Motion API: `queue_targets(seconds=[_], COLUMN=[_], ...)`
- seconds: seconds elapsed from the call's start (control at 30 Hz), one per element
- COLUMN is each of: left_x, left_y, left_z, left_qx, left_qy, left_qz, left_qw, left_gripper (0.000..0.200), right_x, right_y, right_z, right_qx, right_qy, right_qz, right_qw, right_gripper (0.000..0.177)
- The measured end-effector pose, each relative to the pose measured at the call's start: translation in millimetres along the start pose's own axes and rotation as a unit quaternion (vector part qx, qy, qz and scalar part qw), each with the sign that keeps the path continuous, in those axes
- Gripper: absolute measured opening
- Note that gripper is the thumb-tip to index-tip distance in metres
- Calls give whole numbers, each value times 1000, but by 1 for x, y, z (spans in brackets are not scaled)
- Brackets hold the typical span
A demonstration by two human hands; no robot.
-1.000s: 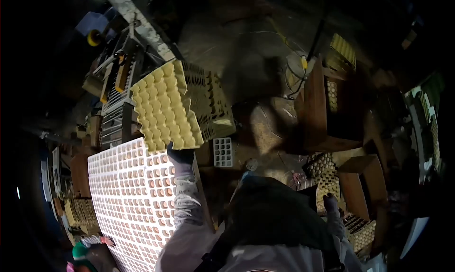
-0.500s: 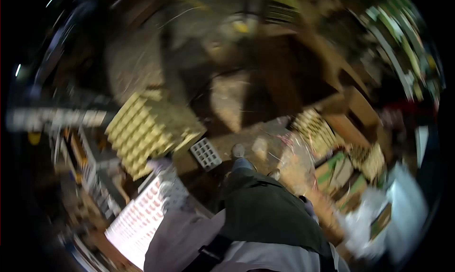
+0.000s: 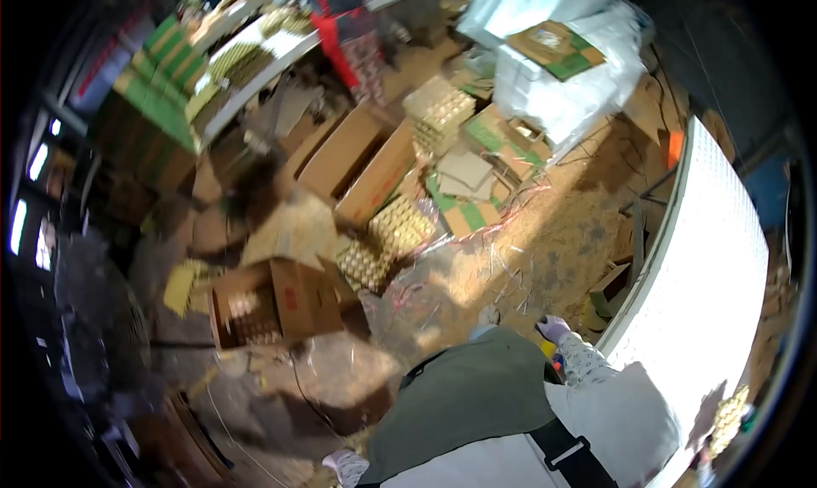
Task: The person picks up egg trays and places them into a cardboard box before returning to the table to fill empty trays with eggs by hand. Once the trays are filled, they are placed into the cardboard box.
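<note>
My right hand (image 3: 553, 328), in a pale purple glove below a patterned sleeve cuff, is at the left side of a long white table (image 3: 711, 258). Small yellow and orange patches show just under it; whether it grips anything is unclear. My left hand (image 3: 340, 462), gloved and pale, hangs low at the lower left by my green apron (image 3: 477, 386). Its fingers are too blurred to read, and no object can be made out in it. One of my shoes (image 3: 489, 315) shows beyond the apron.
An open cardboard box (image 3: 311, 305) holds egg trays. Beyond stand a long carton (image 3: 353, 160), egg trays with eggs (image 3: 400, 226), flattened cartons (image 3: 468, 216) and plastic bags (image 3: 545, 88). A person in red and dark clothes (image 3: 349, 41) stands at the back. Cords and straw litter the floor.
The view has swung round, bringing the white table in on the right. My left hand is away from the yellow tray stack it was beside. My right hand now shows clearly, reaching out from my body.
</note>
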State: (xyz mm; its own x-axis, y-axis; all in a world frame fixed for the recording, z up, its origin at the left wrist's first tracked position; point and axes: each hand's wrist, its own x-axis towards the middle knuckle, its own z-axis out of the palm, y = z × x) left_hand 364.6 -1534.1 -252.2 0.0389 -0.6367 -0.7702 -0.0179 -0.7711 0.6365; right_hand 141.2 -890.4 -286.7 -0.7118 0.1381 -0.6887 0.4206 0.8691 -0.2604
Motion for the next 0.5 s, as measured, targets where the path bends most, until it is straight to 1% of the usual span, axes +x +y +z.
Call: queue_targets(seconds=[0.07,0.1,0.13,0.17,0.2,0.23,0.27,0.3,0.33,0.37,0.4,0.47,0.5], left_x=[-11,-17,-19,-25,-96,-124,-148,-162,-192,-220,-227,-254,-273], left_y=[-20,-30,-36,-45,-75,-99,-121,-146,-168,-187,-200,-232,-244], left_z=[72,107,146,193,255,303,345,392,422,449,484,524,538], left_qx=[59,79,99,130,349,398,439,464,504,533,640,668,686], left_qy=[-61,-100,-164,-572,-306,-351,-412,-447,-462,-503,-523,-541,-543], left_qz=[-20,-36,-54,-232,-49,-36,-17,-29,16,67,119,185,143], left_qw=[996,991,980,776,885,847,798,764,730,677,550,475,463], left_gripper=[49,49,48,52,56,58,53,45,40,41,44,44,44], right_x=[3,24,43,26,13,2,-11,-27,-49,-65,-61,-113,-126], right_y=[48,88,121,112,99,85,69,50,22,6,4,-36,-53], right_z=[-8,11,30,-3,-46,-92,-142,-196,-258,-303,-323,-415,-444], right_qx=[9,-2,-17,59,100,141,156,171,175,138,68,41,-11], right_qy=[-40,16,74,100,82,65,51,36,37,80,176,231,195], right_qz=[55,43,35,88,83,77,17,-45,-42,-95,-203,-274,-283], right_qw=[998,999,996,989,988,985,986,984,983,983,961,933,939], right_gripper=[58,52,45,48,48,47,46,45,46,45,43,40,39])
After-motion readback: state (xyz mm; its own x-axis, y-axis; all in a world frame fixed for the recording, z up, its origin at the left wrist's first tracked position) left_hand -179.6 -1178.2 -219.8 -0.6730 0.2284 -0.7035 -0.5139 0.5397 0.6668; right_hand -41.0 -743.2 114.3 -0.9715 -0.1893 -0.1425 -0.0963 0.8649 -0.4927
